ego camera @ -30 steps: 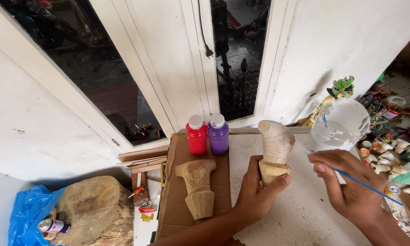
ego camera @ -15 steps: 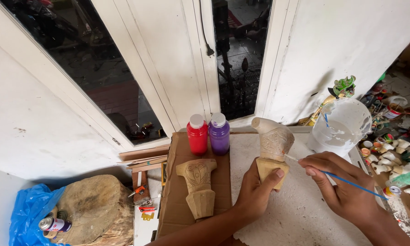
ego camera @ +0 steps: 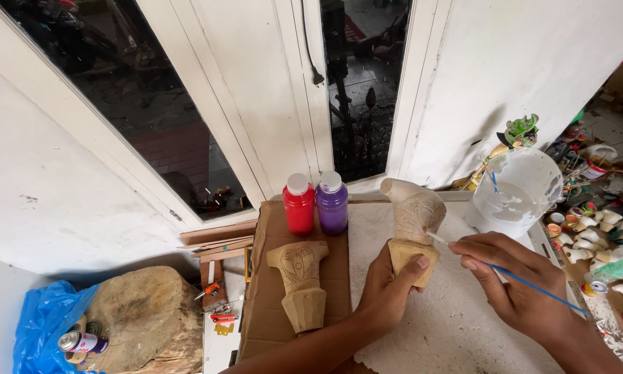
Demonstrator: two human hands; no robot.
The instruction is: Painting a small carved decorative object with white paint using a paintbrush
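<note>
While left hand point(ego camera: 387, 291) grips carving point(ego camera: 414, 228), bottles point(ego camera: 315, 204) stand near.

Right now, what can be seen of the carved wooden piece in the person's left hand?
The carved wooden piece stands upright over the white sheet, gripped at its bare tan base by the left hand. Its incised upper part looks coated whitish and ends in a curved tip pointing left. The thin brush, held by the right hand, touches its right side.
</note>
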